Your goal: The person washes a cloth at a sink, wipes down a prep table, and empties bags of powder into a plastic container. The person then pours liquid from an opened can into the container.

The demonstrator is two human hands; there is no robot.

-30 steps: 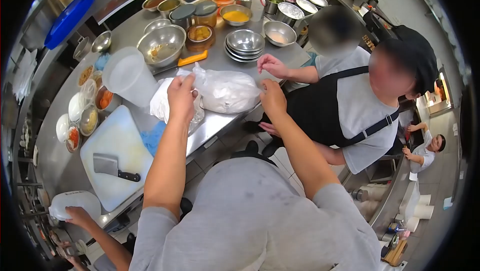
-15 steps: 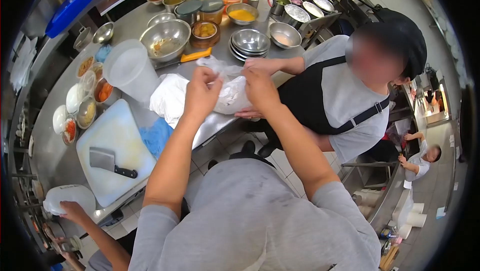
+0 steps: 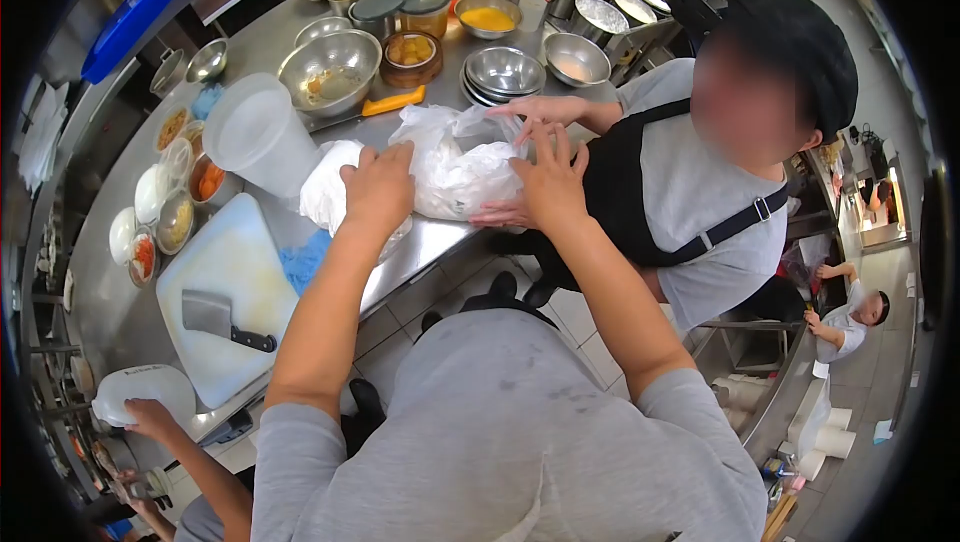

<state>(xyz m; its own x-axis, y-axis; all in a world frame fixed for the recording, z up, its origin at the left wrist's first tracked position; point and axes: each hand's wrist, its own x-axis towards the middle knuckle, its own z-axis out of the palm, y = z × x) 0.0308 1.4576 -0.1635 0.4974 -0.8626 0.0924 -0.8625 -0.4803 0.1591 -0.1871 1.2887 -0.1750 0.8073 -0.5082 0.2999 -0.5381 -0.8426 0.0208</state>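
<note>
A white plastic bag (image 3: 455, 167) with something white inside lies on the steel table near its front edge. My left hand (image 3: 380, 185) is at the bag's left side, fingers apart, between it and a second white bundle (image 3: 330, 187). My right hand (image 3: 552, 180) is at the bag's right side with its fingers spread. A co-worker's two hands are at the same bag, one hand (image 3: 545, 112) above my right hand and the other (image 3: 505, 213) low at the bag's right side. A yellow-handled knife (image 3: 393, 102) lies behind the bag.
A cleaver (image 3: 228, 322) rests on the white cutting board (image 3: 232, 277) at left, beside bowls of ingredients. A clear bucket (image 3: 262, 132), a steel bowl (image 3: 330, 72) and stacked bowls (image 3: 505, 74) stand behind. The co-worker (image 3: 700, 172) stands close at right. Another person's hand (image 3: 150, 419) holds a white container (image 3: 145, 394).
My hands have let go of the bag's gathered top and moved apart to its sides. The bag's top now spreads loosely. The co-worker's hands have come in to the bag.
</note>
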